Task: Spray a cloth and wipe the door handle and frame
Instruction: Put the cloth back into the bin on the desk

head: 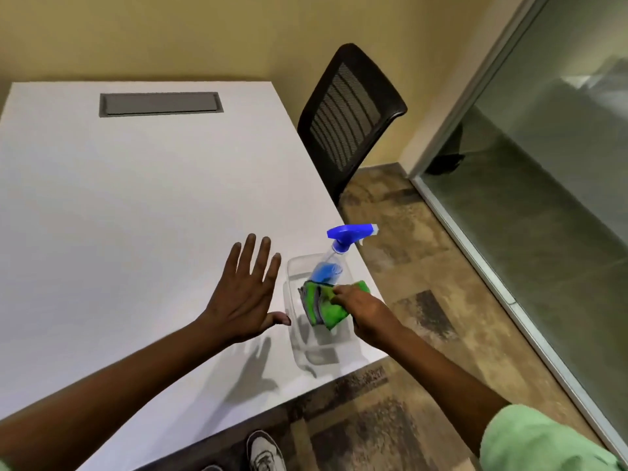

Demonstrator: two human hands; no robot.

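Note:
A folded green and grey cloth (321, 302) lies in a clear plastic bin (299, 348) at the near right corner of the white table (119, 215). My right hand (363, 309) grips the cloth from the right. A clear spray bottle (331, 263) with blue liquid and a blue trigger head leans in the same bin just behind the cloth. My left hand (246, 290) hovers flat over the table just left of the bin, fingers spread, holding nothing. No door handle is in view.
A black mesh-back chair (346, 120) stands at the table's right side. A glass partition with a metal frame (475, 260) runs along the right. A grey cable hatch (159, 104) sits in the table's far part. My shoe (265, 452) shows on patterned carpet below.

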